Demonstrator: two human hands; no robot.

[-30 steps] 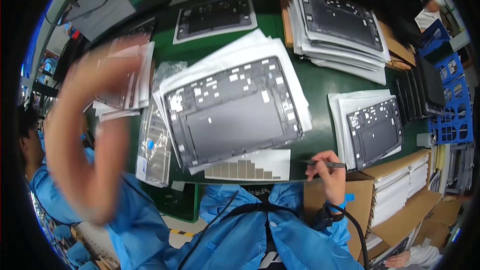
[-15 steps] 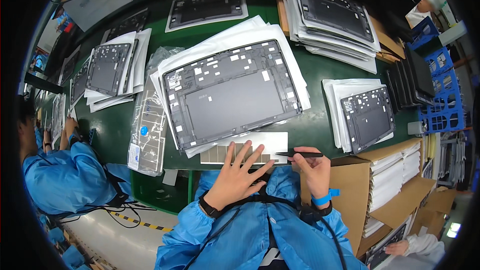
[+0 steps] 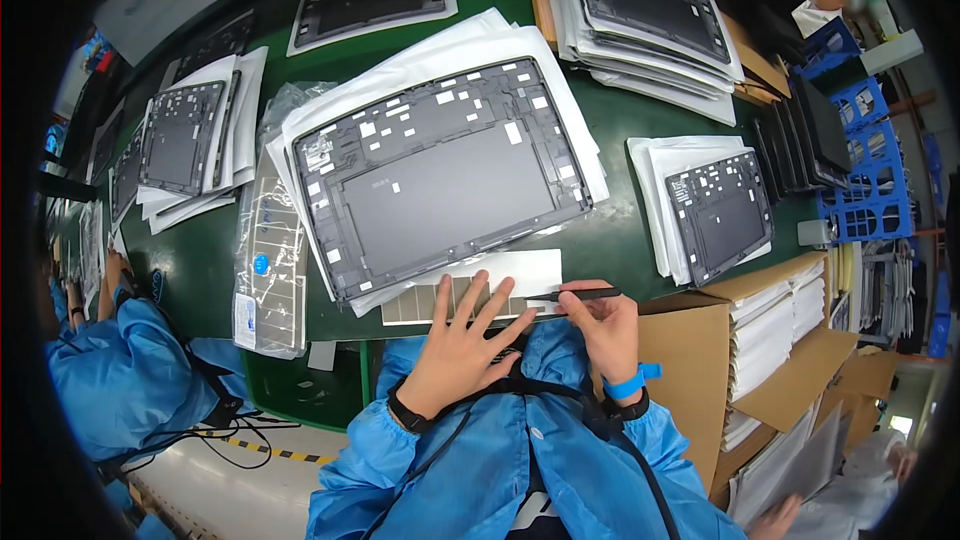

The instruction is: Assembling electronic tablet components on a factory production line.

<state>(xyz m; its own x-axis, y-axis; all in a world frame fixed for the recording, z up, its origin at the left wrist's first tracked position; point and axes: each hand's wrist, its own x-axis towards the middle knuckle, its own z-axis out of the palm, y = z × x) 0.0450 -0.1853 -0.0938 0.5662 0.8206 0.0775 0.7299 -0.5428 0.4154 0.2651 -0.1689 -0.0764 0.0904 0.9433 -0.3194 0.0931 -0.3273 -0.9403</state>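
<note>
My left hand (image 3: 462,348) lies flat with fingers spread over a white backing sheet (image 3: 537,267) at the table's near edge. Rows of grey-brown stickers (image 3: 408,307) show on that sheet, some under my fingers. Black tweezers (image 3: 592,293) are pinched in my right hand (image 3: 606,328), their tips pointing left over the sheet's right part, close to my left fingertips. Whether the tips grip a sticker is too small to tell. Just beyond the sheet, a large dark grey tablet housing (image 3: 450,205) with many small white patches rests tilted on white foam sheets (image 3: 588,155).
A clear bag of sticker sheets (image 3: 270,285) lies left of the housing. Housings with white sheets stand stacked at far right (image 3: 650,90), right (image 3: 675,265) and left (image 3: 240,130). An open carton (image 3: 685,350) stands right of me. Co-workers sit left and at lower right.
The tweezers have moved slightly left across the sheet, nearer my left fingers. My left hand stays flat on it. The whole view has shifted a little. At lower right, a co-worker's pale sheet has come up.
</note>
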